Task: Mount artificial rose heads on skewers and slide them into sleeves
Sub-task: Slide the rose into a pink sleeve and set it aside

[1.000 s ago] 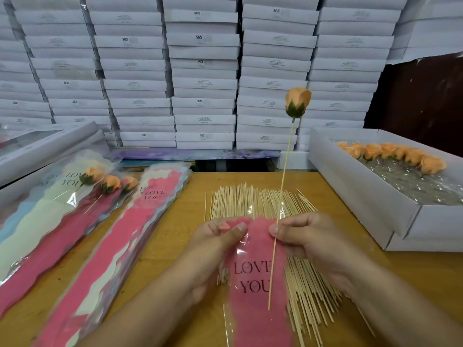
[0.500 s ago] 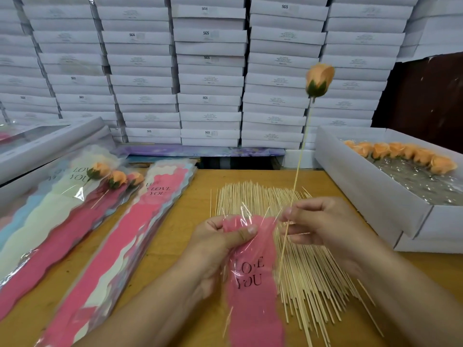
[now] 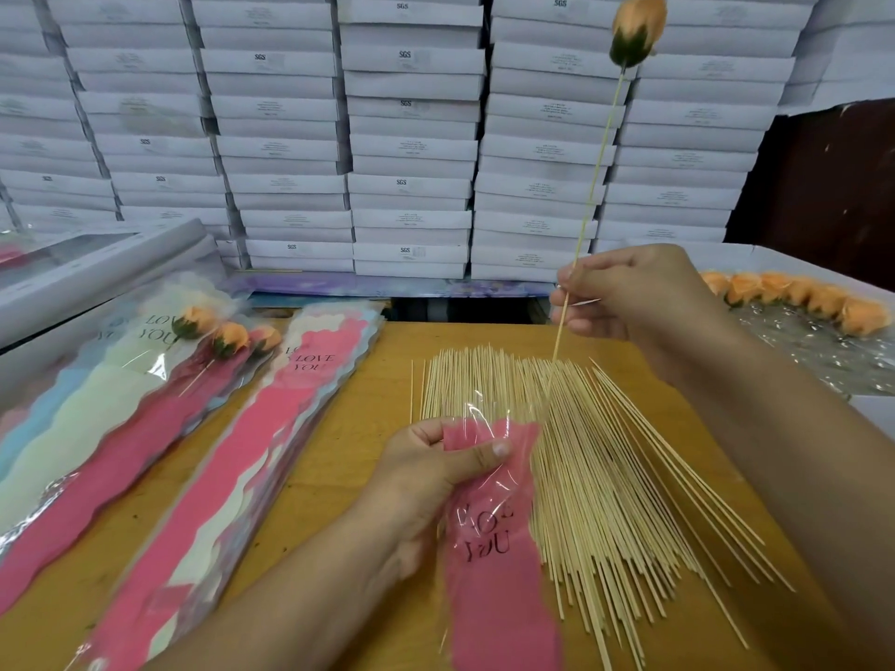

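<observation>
Crinkly pink sleeve (image 3: 489, 481); thin wooden skewer (image 3: 588, 196), foam rose (image 3: 637, 29).

Tall stacks of flat white cardboard boxes (image 3: 411, 138) fill the background behind the yellow-brown wooden surface (image 3: 368, 457), beside a dark brown wall (image 3: 833, 186).

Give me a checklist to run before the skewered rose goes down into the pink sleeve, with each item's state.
1. Rose head seated on the skewer: ok, it sits on the upper tip.
2. Right hand pinches the skewer firmly: ok, fingers close on the lower shaft.
3. Left hand holds the pink sleeve: ok, thumb across its top edge.
4. Sleeve mouth open: cannot tell; the clear film is crumpled at the top.
5. Skewer's lower tip aimed into the mouth: not ok, it is above and to the right, over the loose skewers.
6. Room on the finished pile: ok.
</observation>
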`<state>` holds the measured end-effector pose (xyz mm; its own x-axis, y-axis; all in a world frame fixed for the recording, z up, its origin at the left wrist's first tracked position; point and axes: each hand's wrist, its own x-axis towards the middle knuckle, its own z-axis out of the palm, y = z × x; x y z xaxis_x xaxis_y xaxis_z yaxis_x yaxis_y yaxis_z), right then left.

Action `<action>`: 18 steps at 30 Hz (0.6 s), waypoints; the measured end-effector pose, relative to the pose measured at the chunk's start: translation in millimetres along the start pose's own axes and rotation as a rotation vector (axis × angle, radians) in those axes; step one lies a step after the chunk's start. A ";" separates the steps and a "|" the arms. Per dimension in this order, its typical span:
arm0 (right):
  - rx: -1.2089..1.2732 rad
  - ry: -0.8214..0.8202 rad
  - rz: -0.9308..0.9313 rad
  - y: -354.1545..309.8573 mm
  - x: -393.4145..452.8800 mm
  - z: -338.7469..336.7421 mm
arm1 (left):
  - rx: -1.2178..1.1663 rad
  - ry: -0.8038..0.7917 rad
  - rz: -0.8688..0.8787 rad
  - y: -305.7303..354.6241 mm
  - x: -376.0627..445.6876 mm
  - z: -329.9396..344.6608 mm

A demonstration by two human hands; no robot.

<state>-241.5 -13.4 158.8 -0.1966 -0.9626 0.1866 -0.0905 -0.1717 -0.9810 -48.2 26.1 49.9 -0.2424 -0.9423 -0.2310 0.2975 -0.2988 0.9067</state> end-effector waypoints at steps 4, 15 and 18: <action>0.014 0.044 -0.004 -0.5 3.2 -3.8 | 0.020 0.001 0.002 -0.6 1.7 -1.8; -0.010 -0.012 0.050 13.4 -1.3 -3.1 | 0.021 0.008 -0.006 -2.9 4.9 -3.6; -0.006 -0.047 0.074 17.4 -6.0 0.3 | 0.008 0.029 -0.002 -3.0 5.7 -3.9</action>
<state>-241.6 -10.6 140.6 -0.1574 -0.9813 0.1108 -0.0833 -0.0986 -0.9916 -46.9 21.0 44.4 -0.2160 -0.9458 -0.2424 0.2895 -0.2992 0.9092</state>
